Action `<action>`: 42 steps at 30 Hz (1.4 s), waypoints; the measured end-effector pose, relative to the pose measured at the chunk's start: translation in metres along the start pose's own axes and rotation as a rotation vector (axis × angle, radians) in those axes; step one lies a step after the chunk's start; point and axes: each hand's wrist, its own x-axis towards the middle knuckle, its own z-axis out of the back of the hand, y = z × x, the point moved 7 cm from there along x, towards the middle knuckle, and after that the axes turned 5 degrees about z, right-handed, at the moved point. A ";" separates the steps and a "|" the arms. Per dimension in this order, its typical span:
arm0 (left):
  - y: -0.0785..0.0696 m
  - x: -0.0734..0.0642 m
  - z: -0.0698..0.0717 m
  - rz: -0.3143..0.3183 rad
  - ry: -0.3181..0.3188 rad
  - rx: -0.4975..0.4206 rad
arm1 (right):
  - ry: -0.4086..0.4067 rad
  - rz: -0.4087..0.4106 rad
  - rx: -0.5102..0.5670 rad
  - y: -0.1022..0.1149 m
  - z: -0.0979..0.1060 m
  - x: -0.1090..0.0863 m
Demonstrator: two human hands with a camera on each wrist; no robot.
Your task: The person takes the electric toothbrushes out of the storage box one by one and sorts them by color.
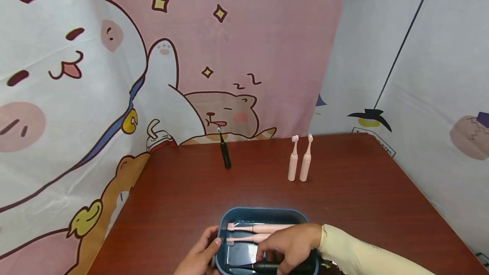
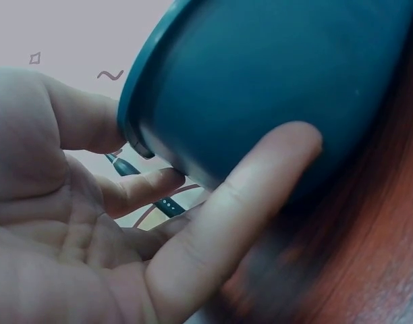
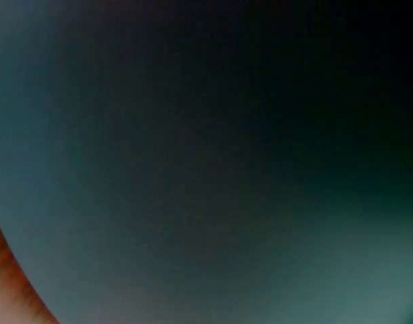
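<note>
A blue plastic box (image 1: 263, 209) stands at the front of the table, seen from outside in the left wrist view. My left hand (image 1: 200, 253) holds its left end, thumb at the rim and fingers against the outer wall. Inside lie two pink electric toothbrushes (image 1: 267, 228), side by side with heads to the left. Reaching into the box from the right, my right hand (image 1: 291, 244) grips a black electric toothbrush (image 1: 266, 267) near the front wall; its far end is hidden under the hand. Only a blurred dark blue-green surface fills most of the right wrist view.
Two more pink toothbrushes (image 1: 293, 164) are on the brown table (image 1: 183, 198), beyond the box to the right. Another black toothbrush (image 1: 225, 156) is farther back, left of them. Printed cloth (image 1: 267, 46) hangs behind the table and along its sides.
</note>
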 end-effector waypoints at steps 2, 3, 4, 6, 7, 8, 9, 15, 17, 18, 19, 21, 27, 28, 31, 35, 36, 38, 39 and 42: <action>0.000 0.000 0.001 0.017 -0.007 -0.011 | 0.020 0.005 0.094 0.000 0.001 -0.001; 0.000 0.000 0.001 0.020 -0.010 -0.013 | 0.031 0.009 0.139 0.000 0.001 -0.001; 0.001 0.000 0.002 0.021 -0.012 -0.015 | 0.039 0.013 0.170 0.000 0.001 -0.001; 0.000 0.000 0.002 0.009 -0.011 -0.005 | 0.055 0.022 0.213 0.001 0.001 -0.002; 0.000 0.000 0.001 -0.001 -0.011 0.001 | 0.062 0.027 0.223 0.001 0.001 -0.002; 0.000 0.001 0.001 -0.014 -0.007 0.010 | 0.068 0.031 0.231 0.001 0.001 -0.002; 0.000 0.001 0.001 -0.020 -0.004 0.013 | 0.075 0.034 0.238 0.001 0.001 -0.001; -0.001 -0.001 -0.001 -0.016 0.006 0.010 | 0.109 0.066 0.274 0.000 0.000 -0.002; 0.000 -0.001 0.000 0.003 -0.011 0.006 | 0.112 0.078 0.285 0.000 0.000 -0.002; 0.000 -0.001 0.000 0.009 -0.015 0.006 | 0.112 0.083 0.290 0.000 0.001 -0.002; 0.000 -0.001 0.000 0.015 -0.019 0.006 | 0.110 0.086 0.293 0.000 0.001 -0.003; -0.001 -0.001 0.000 0.018 -0.021 0.008 | 0.106 0.091 0.298 0.000 0.002 -0.004; -0.004 -0.001 -0.001 -0.006 0.018 -0.001 | 0.088 0.121 0.340 0.000 0.005 -0.011; -0.004 0.000 -0.002 -0.011 0.025 0.003 | 0.086 0.129 0.358 0.001 0.006 -0.013; -0.004 0.000 -0.001 -0.015 0.020 0.019 | 0.080 0.149 0.415 0.005 0.008 -0.019; -0.003 0.001 0.001 -0.005 0.000 0.041 | 0.055 0.162 0.431 0.011 0.014 -0.026; -0.002 0.001 0.001 0.001 -0.004 0.044 | 0.048 0.166 0.425 0.013 0.015 -0.028; -0.001 0.001 0.002 0.008 -0.014 0.060 | 0.033 0.170 0.414 0.017 0.018 -0.032; 0.000 0.001 0.002 0.017 -0.020 0.061 | 0.027 0.174 0.412 0.018 0.019 -0.034; 0.000 0.001 0.001 0.013 -0.023 0.060 | 0.011 0.195 0.414 0.024 0.024 -0.040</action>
